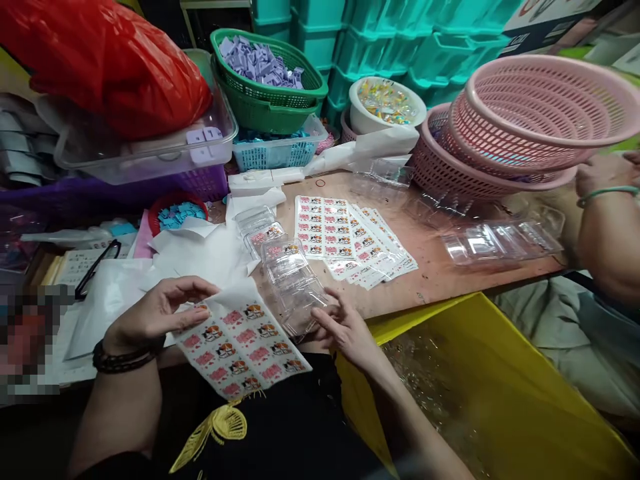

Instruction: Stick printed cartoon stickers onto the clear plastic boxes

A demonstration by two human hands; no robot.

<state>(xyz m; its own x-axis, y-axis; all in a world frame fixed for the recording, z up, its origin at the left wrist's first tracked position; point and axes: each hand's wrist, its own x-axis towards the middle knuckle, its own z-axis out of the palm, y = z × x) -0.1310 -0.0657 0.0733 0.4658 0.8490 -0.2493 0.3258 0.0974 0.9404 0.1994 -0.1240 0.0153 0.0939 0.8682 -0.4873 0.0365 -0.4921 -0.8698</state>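
My left hand (167, 310) pinches the upper left edge of a sticker sheet (245, 343) printed with cat pictures and pink lettering. The top of that sheet is plain white. My right hand (343, 327) has its fingers around the near right corner of a clear plastic case (295, 287), which lies open and flat on the table. A cat sticker sits on the far part of the case. Beyond it lies another clear case (260, 230), also bearing a sticker. More sticker sheets (325, 227) are fanned out to the right.
White backing papers (200, 257) lie at left by a red bowl (177, 213) of blue pieces. Green baskets (270, 87) and pink baskets (500, 140) stand behind. Clear cases (500, 243) lie near another person's arm (607, 220). A yellow bin (480, 373) is below the table edge.
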